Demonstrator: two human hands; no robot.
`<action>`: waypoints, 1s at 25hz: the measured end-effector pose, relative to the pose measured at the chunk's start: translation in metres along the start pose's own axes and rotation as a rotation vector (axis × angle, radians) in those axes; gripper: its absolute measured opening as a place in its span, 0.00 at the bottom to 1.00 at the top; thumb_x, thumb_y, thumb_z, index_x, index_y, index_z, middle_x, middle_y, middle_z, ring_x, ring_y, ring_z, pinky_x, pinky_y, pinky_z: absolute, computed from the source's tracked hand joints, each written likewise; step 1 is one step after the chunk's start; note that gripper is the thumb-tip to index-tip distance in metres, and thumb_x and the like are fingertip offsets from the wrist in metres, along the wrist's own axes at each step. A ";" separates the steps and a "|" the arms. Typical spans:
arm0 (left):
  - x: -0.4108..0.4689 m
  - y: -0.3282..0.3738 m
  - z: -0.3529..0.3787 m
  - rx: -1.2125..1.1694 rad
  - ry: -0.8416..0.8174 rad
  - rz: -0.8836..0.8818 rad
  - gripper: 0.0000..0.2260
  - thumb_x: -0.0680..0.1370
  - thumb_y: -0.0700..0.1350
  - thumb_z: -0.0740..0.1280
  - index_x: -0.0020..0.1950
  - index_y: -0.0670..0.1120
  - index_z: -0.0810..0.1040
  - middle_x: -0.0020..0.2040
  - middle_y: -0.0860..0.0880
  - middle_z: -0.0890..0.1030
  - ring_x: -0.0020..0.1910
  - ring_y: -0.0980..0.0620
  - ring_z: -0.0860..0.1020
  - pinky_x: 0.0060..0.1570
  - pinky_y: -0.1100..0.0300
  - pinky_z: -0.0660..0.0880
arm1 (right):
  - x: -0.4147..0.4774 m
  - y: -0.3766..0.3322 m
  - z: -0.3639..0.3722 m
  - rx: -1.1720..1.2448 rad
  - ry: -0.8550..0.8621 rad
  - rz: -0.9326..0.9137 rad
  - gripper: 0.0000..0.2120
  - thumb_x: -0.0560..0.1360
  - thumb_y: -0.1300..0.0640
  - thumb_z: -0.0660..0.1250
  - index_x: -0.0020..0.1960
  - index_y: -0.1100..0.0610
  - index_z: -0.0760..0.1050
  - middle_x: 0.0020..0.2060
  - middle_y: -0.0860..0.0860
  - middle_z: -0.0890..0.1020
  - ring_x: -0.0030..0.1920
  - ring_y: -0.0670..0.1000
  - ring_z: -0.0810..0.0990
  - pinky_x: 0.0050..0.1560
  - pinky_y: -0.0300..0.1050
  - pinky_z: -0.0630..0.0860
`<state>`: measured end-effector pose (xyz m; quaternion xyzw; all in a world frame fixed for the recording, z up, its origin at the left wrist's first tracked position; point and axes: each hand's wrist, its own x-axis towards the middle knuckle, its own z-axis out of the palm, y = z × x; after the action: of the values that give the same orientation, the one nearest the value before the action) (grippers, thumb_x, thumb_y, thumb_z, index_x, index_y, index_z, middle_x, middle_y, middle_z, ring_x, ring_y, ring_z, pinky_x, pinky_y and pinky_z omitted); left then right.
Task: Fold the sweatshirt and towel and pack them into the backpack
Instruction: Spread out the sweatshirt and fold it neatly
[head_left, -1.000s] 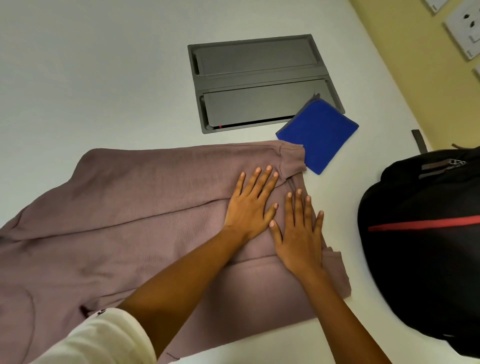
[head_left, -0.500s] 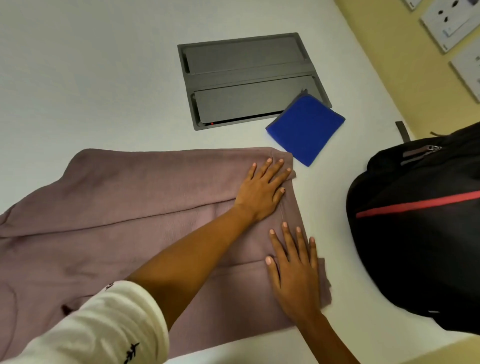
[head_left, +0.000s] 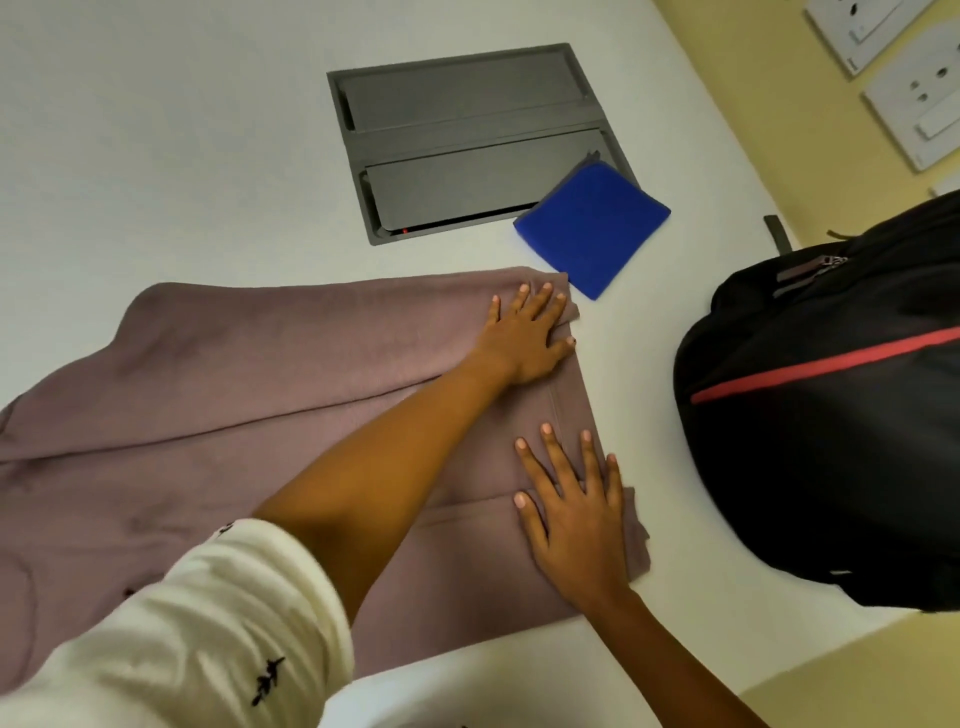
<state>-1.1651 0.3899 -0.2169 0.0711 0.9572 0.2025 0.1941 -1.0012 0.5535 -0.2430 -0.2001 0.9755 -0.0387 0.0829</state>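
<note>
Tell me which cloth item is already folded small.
The blue towel, a compact square overlapping the grey hatch. The mauve sweatshirt lies spread wide, with the left hand and right hand flat on it.

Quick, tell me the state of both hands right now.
Left hand: open, pressing flat on the mauve sweatshirt at its far right corner.
Right hand: open, flat on the same sweatshirt, nearer the person.
</note>
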 end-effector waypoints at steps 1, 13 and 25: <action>-0.011 -0.003 -0.003 -0.082 0.057 0.037 0.28 0.83 0.56 0.50 0.79 0.49 0.45 0.79 0.49 0.45 0.78 0.48 0.44 0.74 0.46 0.39 | 0.000 0.001 -0.001 0.007 0.004 -0.009 0.28 0.80 0.38 0.47 0.78 0.45 0.54 0.77 0.47 0.55 0.77 0.57 0.49 0.72 0.64 0.56; -0.256 -0.116 0.049 -0.078 0.576 -0.416 0.27 0.80 0.55 0.46 0.78 0.46 0.56 0.78 0.52 0.54 0.77 0.55 0.48 0.75 0.57 0.41 | 0.022 -0.078 -0.020 0.257 0.095 -0.385 0.29 0.81 0.42 0.48 0.78 0.57 0.55 0.78 0.54 0.53 0.78 0.55 0.48 0.76 0.55 0.49; -0.371 -0.207 0.082 -0.099 0.428 -0.828 0.30 0.74 0.65 0.35 0.77 0.61 0.44 0.79 0.53 0.45 0.78 0.50 0.44 0.73 0.43 0.40 | 0.070 -0.231 0.011 -0.005 -0.128 -0.928 0.26 0.82 0.42 0.45 0.77 0.49 0.57 0.77 0.53 0.57 0.77 0.55 0.52 0.75 0.59 0.52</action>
<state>-0.8050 0.1513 -0.2448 -0.3697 0.9126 0.1637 0.0597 -0.9737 0.3139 -0.2393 -0.6175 0.7758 -0.0568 0.1165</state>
